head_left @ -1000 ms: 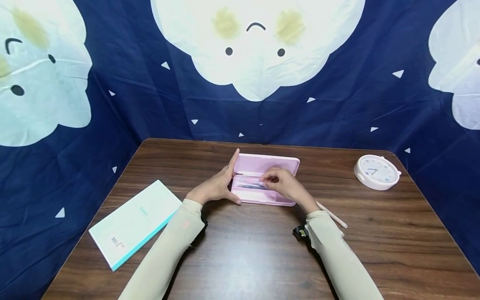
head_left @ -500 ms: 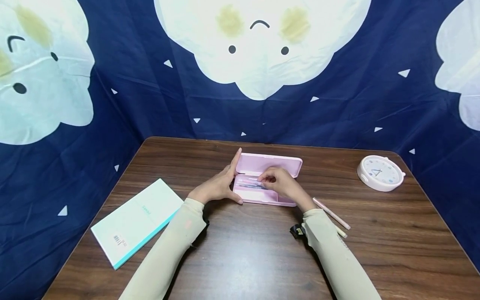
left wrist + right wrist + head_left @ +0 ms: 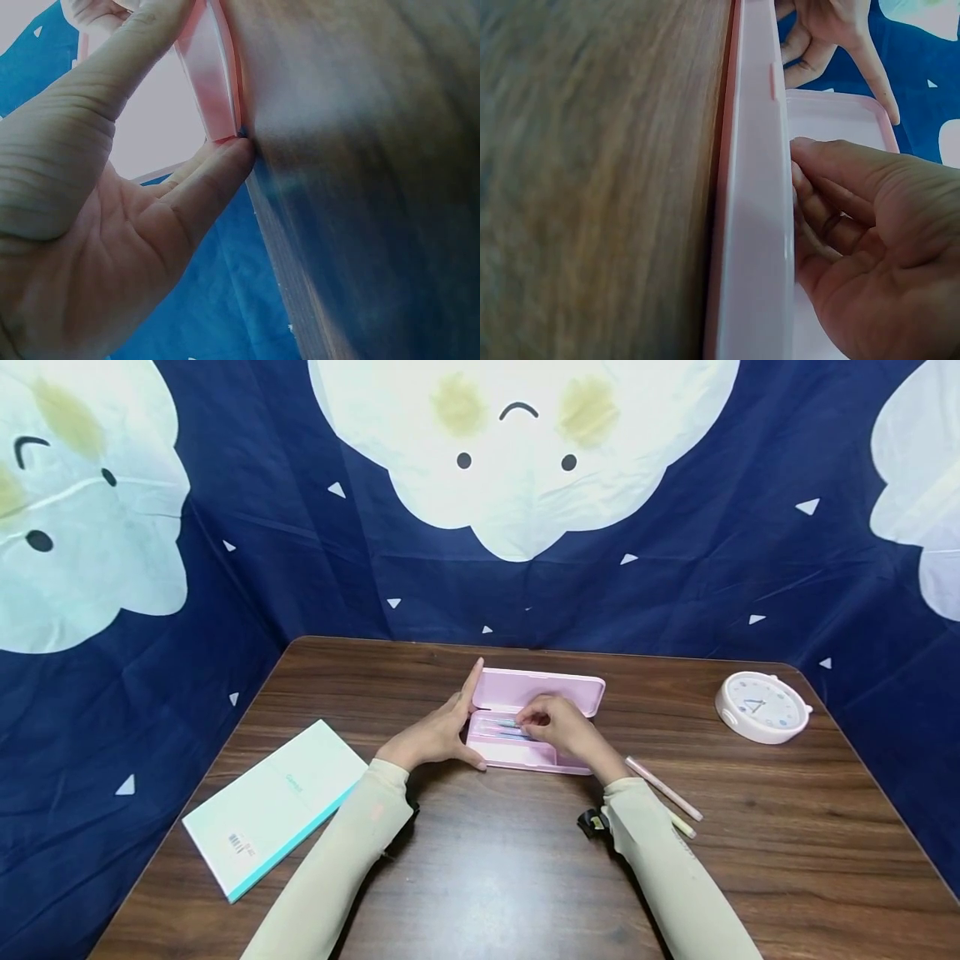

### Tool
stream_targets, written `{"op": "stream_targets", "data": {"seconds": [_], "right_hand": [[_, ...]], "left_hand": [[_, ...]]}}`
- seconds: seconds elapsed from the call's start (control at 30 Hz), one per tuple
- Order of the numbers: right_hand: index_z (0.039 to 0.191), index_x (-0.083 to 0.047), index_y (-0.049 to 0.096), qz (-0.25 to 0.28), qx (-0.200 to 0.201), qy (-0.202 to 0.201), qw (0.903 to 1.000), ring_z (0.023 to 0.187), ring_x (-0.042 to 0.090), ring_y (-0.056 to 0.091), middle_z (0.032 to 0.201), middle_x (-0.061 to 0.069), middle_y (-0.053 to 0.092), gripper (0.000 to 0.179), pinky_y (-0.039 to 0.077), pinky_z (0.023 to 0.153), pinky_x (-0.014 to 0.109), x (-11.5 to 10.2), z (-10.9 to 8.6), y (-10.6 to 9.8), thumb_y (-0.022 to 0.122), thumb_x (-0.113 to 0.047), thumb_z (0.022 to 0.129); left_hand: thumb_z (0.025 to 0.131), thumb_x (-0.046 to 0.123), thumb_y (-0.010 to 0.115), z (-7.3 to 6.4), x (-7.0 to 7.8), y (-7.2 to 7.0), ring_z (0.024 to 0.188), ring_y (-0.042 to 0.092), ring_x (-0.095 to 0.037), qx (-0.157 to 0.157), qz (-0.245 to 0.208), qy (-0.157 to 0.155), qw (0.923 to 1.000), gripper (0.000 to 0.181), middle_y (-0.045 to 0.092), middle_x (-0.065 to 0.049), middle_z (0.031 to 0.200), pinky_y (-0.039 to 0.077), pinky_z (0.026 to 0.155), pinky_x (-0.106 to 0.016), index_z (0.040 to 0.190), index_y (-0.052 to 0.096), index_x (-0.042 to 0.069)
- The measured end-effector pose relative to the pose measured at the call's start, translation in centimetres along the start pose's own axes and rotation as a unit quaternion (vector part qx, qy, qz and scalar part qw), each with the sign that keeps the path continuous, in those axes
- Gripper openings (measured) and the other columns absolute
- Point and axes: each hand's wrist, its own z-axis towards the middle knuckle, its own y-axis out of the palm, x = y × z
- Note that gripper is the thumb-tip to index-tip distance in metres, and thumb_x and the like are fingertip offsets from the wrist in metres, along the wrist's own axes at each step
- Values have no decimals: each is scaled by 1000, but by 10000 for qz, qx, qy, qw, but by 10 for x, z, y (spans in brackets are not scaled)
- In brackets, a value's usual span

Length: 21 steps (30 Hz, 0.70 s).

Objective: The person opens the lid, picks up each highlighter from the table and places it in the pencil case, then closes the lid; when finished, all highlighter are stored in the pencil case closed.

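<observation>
A pink pencil case [image 3: 517, 753] lies on the table with its lid [image 3: 536, 687] raised at the back. Several thin pens [image 3: 489, 731] lie in its rear compartment. My left hand [image 3: 435, 727] braces the case's left end, thumb at the front edge and straight fingers along the side toward the lid. The left wrist view shows its fingertips against the case's corner. My right hand [image 3: 558, 722] reaches over the case and pinches a teal-tipped pen [image 3: 507, 723] between thumb and fingers. Its far end is hidden behind the hand.
Beside my right forearm lie a pink pen [image 3: 665, 789] and a pale yellow pen [image 3: 682, 824]. A white alarm clock [image 3: 763, 706] stands at the back right. A white boxed book [image 3: 273, 810] with a teal edge lies at the left.
The right fingertips stay over the rear compartment, where a teal pen tip now shows beside them. The right forearm shifts slightly left, uncovering more of the yellow pen. The left hand stays on the case.
</observation>
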Motion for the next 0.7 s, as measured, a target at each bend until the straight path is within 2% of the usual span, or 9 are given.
{"op": "stream_targets", "data": {"seconds": [0.17,0.23,0.33,0.37,0.4,0.47,0.53,0.67,0.7], "right_hand": [[98,8,80,15,199,-94,9998,87,23,67,91,14,73,7,58,81,34,-2,-2,-3,77,9,92],[98,7,80,2,275,-83,9996,87,23,67,92,14,72,6,58,81,36,-3,-3,-4,78,8,92],[99,6,81,40,330,23,9994,87,21,66,92,12,72,7,57,81,34,-3,-8,-7,77,7,93],[100,6,81,49,324,35,9995,87,21,65,93,12,72,7,57,81,33,-3,-10,-9,77,7,94],[100,5,81,54,327,68,9994,87,20,65,93,12,72,7,56,81,32,-2,-12,-11,77,6,94],[101,5,81,12,366,154,9992,87,19,64,94,11,72,9,55,81,30,0,-18,-16,76,7,94],[102,5,81,-73,452,230,9987,87,19,64,94,11,72,9,55,80,30,2,-24,-22,76,7,94],[105,4,81,-242,646,448,9966,86,20,64,94,9,72,11,55,80,32,5,-34,-33,76,6,95],[106,4,80,-271,680,465,9962,86,20,65,94,9,72,12,55,80,33,7,-36,-35,76,5,95]], "left_hand": [[73,36,104,-4,13,-4,143,49,-37,-70,7,-141,9999,163,35,-30,165,37,121,-55,169,-28,37],[70,45,104,1,2,0,144,49,-35,-37,-39,-190,9998,164,34,-27,168,35,122,-56,168,-28,41],[69,50,103,2,-4,3,143,50,-34,44,1,-73,10000,164,35,-26,167,36,121,-56,169,-26,39],[69,47,105,2,0,2,144,48,-36,15,-55,-134,9999,165,33,-26,168,35,121,-58,169,-26,38],[69,50,104,2,-6,5,144,48,-36,51,-25,-38,10000,164,32,-26,169,36,121,-57,169,-26,41],[72,41,104,-2,10,0,147,46,-40,-21,-76,-54,10000,163,30,-29,170,36,121,-59,169,-26,38],[72,44,104,0,6,2,146,47,-40,-13,-29,21,10000,162,31,-29,168,38,120,-56,169,-26,40],[73,38,104,-4,18,-4,141,49,-40,-71,-89,-95,9999,163,38,-30,162,38,119,-59,169,-27,38],[73,40,104,-4,11,-4,141,50,-37,-46,-65,8,10000,163,36,-29,164,38,120,-56,168,-28,38]]}}
